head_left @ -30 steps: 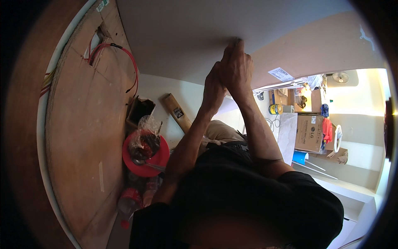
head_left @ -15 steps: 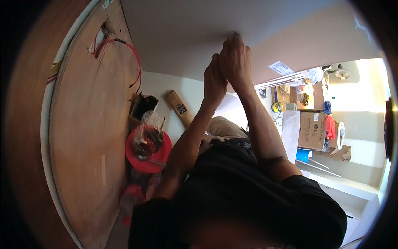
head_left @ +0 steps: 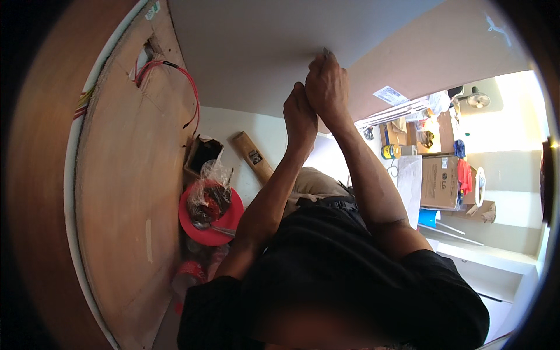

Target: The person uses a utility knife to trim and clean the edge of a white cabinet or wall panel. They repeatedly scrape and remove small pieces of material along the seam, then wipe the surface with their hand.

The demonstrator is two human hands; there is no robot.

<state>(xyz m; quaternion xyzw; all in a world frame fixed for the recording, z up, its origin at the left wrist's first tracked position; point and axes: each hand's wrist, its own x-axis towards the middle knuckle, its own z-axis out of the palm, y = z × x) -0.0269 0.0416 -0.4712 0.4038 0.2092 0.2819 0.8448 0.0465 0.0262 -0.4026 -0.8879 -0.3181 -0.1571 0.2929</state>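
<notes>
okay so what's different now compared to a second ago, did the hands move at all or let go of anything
Barely anything. Both hands stay raised together against the grey panel: the right hand still has its fingertips at the panel's edge, and the left hand stays just below it. Whether they grip anything cannot be told. The whole view has slid slightly, which looks like head movement. The red bucket, the wooden board with red wires and the cardboard box are unchanged.

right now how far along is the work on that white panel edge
Done: nothing finished can be seen; the wooden board has an open cutout with red wires hanging out. In hand: both hands, left hand and right hand, press at the white panel edge. Left: cannot tell.
</notes>
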